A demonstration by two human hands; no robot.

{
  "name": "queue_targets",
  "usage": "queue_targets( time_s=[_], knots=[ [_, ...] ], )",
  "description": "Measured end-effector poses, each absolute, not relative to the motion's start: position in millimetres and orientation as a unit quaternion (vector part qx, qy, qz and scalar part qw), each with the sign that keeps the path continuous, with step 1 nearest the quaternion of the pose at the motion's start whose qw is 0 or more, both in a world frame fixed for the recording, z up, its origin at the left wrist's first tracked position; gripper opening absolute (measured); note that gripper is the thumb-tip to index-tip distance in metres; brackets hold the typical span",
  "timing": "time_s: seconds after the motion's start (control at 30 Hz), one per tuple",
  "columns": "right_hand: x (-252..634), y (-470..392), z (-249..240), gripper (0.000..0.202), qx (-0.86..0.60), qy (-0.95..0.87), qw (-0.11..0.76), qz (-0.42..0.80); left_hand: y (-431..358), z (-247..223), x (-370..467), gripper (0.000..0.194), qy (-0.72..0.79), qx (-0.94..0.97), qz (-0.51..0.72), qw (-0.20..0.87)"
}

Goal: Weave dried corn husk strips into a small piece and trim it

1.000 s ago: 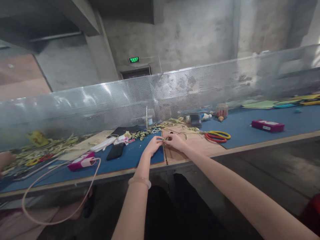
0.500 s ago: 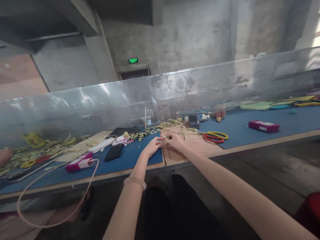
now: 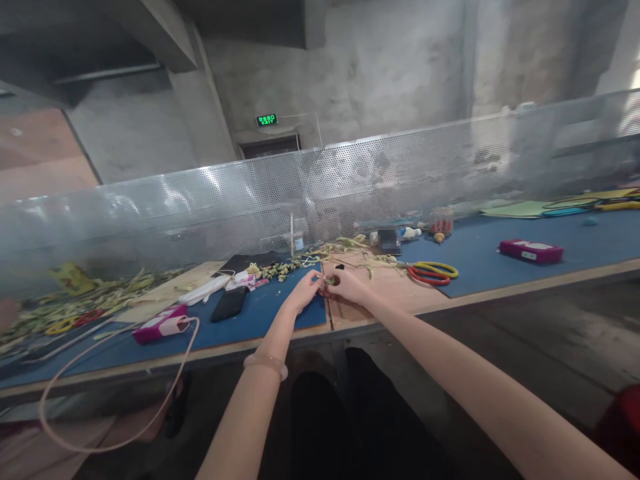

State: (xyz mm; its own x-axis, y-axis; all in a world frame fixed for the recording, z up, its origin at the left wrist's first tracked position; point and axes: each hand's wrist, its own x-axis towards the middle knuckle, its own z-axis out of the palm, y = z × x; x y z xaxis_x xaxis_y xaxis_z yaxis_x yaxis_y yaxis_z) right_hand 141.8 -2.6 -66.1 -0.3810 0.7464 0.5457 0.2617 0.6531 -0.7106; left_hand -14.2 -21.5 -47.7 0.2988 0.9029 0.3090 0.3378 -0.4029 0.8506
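My left hand (image 3: pixel 305 293) and my right hand (image 3: pixel 349 287) meet above the bare wooden board (image 3: pixel 400 288) near the table's front. Their fingertips pinch a small green piece (image 3: pixel 330 281); it is mostly covered by the fingers, and its kind is too small to make out. A small black object (image 3: pixel 339 267) lies just behind my right fingers. Beyond the hands runs a heap of pale green, curly strips (image 3: pixel 280 270). To the right lie scissors with red and yellow handles (image 3: pixel 433 273).
Left on the blue mat (image 3: pixel 275 313) are a black phone (image 3: pixel 229 304) and a magenta box (image 3: pixel 160 325) with a pink cable looping over the edge. Another magenta box (image 3: pixel 531 251) sits right. A perforated metal screen (image 3: pixel 240 200) stands behind. A person's blurred hand (image 3: pixel 8 312) shows far left.
My hands have drawn slightly closer together, and the fingers have shifted around the small green piece. The view has moved slightly; things on the table lie as before.
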Motion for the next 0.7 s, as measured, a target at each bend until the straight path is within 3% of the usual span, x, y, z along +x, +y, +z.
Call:
queue_targets(
  time_s=[0.33,0.7],
  knots=[
    [141,-9,-59,0.009,-0.364,-0.805,0.449,0.138,-22,-48,-11,0.027,0.425,0.72,0.42,0.354],
    [140,-14,-52,0.005,-0.372,-0.814,0.427,0.127,-16,-50,-13,0.029,0.441,0.713,0.434,0.33]
  ],
)
